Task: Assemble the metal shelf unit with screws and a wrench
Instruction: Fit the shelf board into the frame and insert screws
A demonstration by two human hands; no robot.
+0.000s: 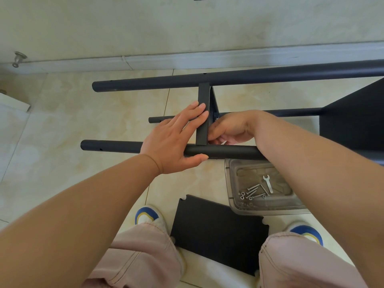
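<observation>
The dark metal shelf frame lies on its side on the tiled floor, with a far post (228,76) and a near post (116,146). Between them stands a shelf panel (203,96) on edge. My left hand (174,138) lies flat with straight fingers against the panel's left face, and its thumb sits under the near post. My right hand (230,129) reaches behind the panel's right side with curled fingers; what it holds is hidden. A small silver wrench (268,183) and several screws (252,192) with washers lie in a clear plastic tray (232,183).
A loose black shelf panel (218,231) lies flat on the floor between my feet. Another fitted panel (353,125) stands at the right. A thinner post (291,112) runs lower in the frame. The wall skirting (145,61) is close behind it.
</observation>
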